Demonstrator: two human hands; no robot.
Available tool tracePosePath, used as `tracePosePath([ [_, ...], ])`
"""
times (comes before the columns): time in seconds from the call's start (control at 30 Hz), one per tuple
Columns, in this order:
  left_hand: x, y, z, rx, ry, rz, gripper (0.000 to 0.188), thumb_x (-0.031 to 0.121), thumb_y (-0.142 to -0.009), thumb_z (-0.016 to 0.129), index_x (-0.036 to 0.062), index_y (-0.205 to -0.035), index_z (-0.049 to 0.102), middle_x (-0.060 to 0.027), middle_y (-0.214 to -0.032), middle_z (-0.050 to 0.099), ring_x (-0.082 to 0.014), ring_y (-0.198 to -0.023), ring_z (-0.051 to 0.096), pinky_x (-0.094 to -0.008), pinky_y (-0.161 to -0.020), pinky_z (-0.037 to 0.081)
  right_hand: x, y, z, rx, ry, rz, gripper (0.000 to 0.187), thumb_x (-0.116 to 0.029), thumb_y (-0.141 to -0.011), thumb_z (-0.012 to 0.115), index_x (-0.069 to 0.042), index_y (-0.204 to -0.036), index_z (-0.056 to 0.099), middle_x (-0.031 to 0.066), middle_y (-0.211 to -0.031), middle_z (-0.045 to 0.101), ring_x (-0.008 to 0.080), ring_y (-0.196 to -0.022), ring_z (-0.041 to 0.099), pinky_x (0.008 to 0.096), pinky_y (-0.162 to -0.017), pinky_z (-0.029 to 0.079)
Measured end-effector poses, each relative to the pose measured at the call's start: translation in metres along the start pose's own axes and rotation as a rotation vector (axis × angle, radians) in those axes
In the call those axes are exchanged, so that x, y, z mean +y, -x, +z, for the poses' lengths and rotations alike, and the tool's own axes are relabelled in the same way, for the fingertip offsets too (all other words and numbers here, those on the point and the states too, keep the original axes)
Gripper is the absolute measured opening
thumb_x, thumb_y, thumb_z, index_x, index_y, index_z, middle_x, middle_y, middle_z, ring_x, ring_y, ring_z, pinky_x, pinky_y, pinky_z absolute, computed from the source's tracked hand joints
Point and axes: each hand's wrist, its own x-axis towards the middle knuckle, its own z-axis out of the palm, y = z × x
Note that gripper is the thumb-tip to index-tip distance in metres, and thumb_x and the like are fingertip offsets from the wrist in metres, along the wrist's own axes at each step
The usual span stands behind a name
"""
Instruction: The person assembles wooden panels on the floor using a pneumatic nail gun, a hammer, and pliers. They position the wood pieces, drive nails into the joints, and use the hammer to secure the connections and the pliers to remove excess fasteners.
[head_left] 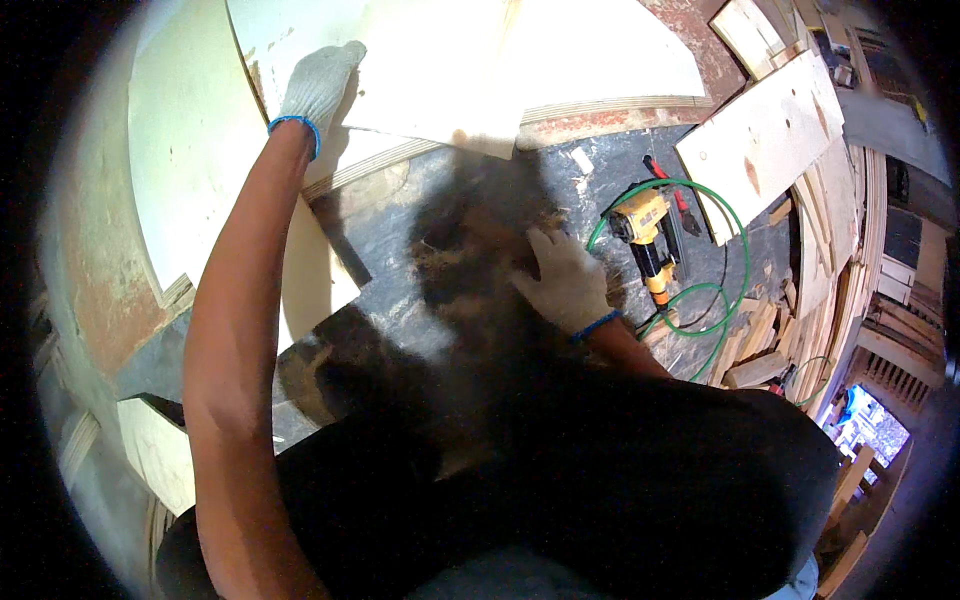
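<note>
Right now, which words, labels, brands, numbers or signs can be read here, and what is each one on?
No text can be read reliably.
Yellow power tool: dark marks on its body, too small to read.
Bright bluish panel at lower right: blurred, nothing legible.
Pale sheet by the left gloved hand: no lettering I can make out.
Right gloved hand: blue cuff edge, no visible lettering.

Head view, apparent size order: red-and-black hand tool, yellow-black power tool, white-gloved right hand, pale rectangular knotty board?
Board
Power tool and right hand: too alike to rank
Hand tool
</note>
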Motion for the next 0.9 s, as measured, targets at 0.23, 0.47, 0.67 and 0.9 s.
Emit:
tracePosePath([
  [0.23,0.016,0.025,0.038,0.315,-0.931,0.374,0.042,0.042,-0.103,0.041,0.0066,-0.116,0.060,-0.0221,-0.094,0.071,-0.0428,-0.092,0.069,-0.0520,-0.081,0.052,0.014,-0.004,-0.002,-0.408,-0.215,0.159,0.052,-0.035,-0.084,0.075,-0.003,-0.123,0.063,0.0162,-0.097,0.072,0.0295,-0.097,0.070,0.0437,-0.083,0.055],
  [0.47,0.035,0.033,0.044,0.332,-0.723,0.108,0.043,0.043,-0.105,0.033,0.0085,-0.118,0.056,-0.0256,-0.094,0.072,-0.0460,-0.089,0.070,-0.0551,-0.082,0.053,-0.021,0.017,-0.067,-0.228,-0.683,0.076,0.041,-0.026,-0.084,0.077,-0.002,-0.116,0.067,0.0174,-0.099,0.073,0.0267,-0.093,0.070,0.0395,-0.084,0.055],
  [0.67,0.029,0.028,0.055,0.376,-0.788,0.252,0.042,0.042,-0.106,0.033,0.0092,-0.118,0.056,-0.0254,-0.091,0.073,-0.0462,-0.085,0.070,-0.0575,-0.078,0.053,-0.018,0.002,-0.047,-0.063,-0.674,0.142,0.034,-0.025,-0.088,0.075,-0.001,-0.111,0.068,0.0181,-0.097,0.073,0.0260,-0.090,0.071,0.0384,-0.081,0.056],
  [0.9,0.026,0.025,0.046,0.383,-0.772,0.196,0.042,0.042,-0.106,0.032,0.0092,-0.117,0.057,-0.0261,-0.090,0.072,-0.0467,-0.083,0.070,-0.0580,-0.076,0.053,-0.042,-0.005,-0.104,-0.061,-0.581,0.245,0.023,-0.023,-0.092,0.071,-0.003,-0.103,0.069,0.0143,-0.084,0.071,0.0232,-0.082,0.070,0.0369,-0.073,0.054],
])
